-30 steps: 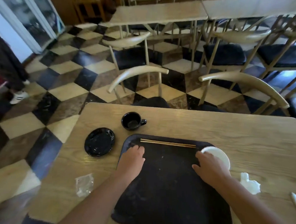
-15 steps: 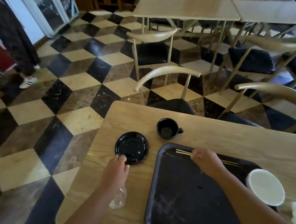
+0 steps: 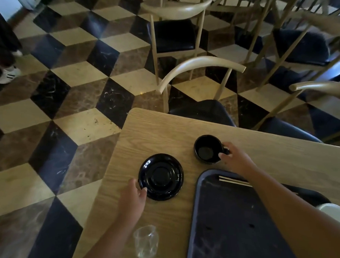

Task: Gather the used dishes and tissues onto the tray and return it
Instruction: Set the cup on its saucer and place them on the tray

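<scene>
Wooden surface (image 3: 282, 163): left hand (image 3: 133, 197) pinching saucer (image 3: 160, 176) rim; right hand (image 3: 236, 160) gripping cup (image 3: 207, 149) handle. Advice: lifting both level, setting inside tray (image 3: 226, 223) beside chopsticks (image 3: 234, 181).

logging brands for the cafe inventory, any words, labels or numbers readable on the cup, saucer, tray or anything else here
None can be read.
black cup: plain, no print visible.
black saucer: plain gloss only.
tray: scuffs, no lettering.
clear plastic wrapper: no readable print.
white bowl: mostly hidden, nothing legible.
</scene>
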